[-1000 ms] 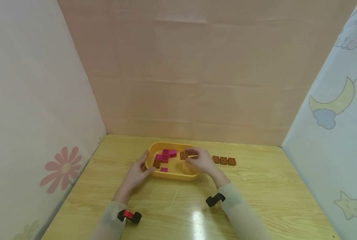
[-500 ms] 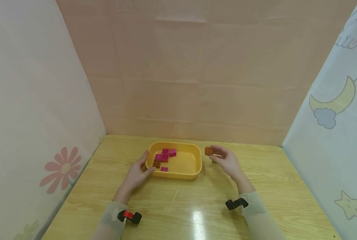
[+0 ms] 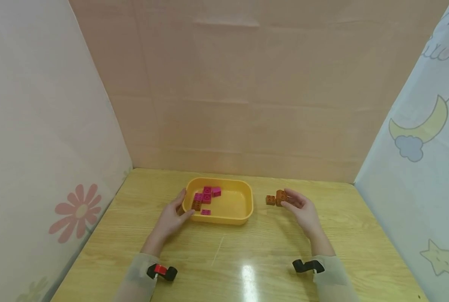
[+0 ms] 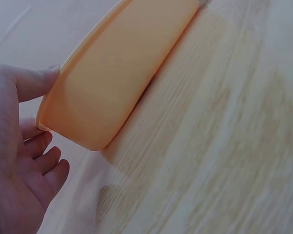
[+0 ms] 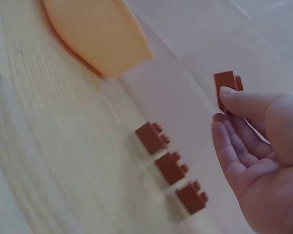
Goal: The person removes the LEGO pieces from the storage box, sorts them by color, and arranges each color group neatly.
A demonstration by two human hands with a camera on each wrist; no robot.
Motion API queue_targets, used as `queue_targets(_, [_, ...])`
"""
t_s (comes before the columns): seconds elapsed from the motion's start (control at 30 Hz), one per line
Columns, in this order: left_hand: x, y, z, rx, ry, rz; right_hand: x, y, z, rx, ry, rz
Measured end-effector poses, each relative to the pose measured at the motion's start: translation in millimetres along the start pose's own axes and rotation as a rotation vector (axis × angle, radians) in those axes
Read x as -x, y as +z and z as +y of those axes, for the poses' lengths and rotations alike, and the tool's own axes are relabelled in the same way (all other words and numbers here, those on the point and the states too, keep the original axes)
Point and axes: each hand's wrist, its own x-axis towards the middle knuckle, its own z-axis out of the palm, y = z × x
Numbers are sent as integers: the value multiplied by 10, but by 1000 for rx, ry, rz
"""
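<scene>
The left hand (image 3: 170,216) holds the left end of a yellow plastic tray (image 3: 233,204), its thumb and fingers at the rim. Pink toy bricks (image 3: 207,198) and a brown brick (image 3: 196,205) lie in the tray's left part. The right hand (image 3: 305,212) pinches a brown building brick (image 5: 224,87) between thumb and fingers, raised above the table to the tray's right. Below it, three brown bricks (image 5: 171,168) stand in a row on the table, studs up, in the right wrist view. In the head view the held brick and fingers hide part of that row.
The wooden table (image 3: 224,260) ends at a plain back wall covering (image 3: 217,96). Printed side panels, one with a flower (image 3: 79,212) and one with a moon (image 3: 422,121), close off the left and right. Each wrist wears a small black camera (image 3: 308,266).
The right hand has lifted the brown brick out of the tray and carried it right, over the row of brown bricks. The left hand stays at the tray's left end.
</scene>
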Motion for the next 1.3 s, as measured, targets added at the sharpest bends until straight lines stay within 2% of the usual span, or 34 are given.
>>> queue_targets(0.23, [6,-8,-45,-15,-2,-2,68,-187,148,-7,68,69])
queue_targets(0.5, [20,-22,-64,12,-19,-14,106,-386,178,69,50,95])
queue_targets(0.87, [17,-26,-66,13,-17,-7,135,-556,250,61,83,96])
queue_targets(1.17, [-19,-25,-51,10,-7,-5,62,-794,425,168,128,88])
queue_targets(1.3, [-25,-13,-61,11,4,-10,-5,-863,490,257,116,63])
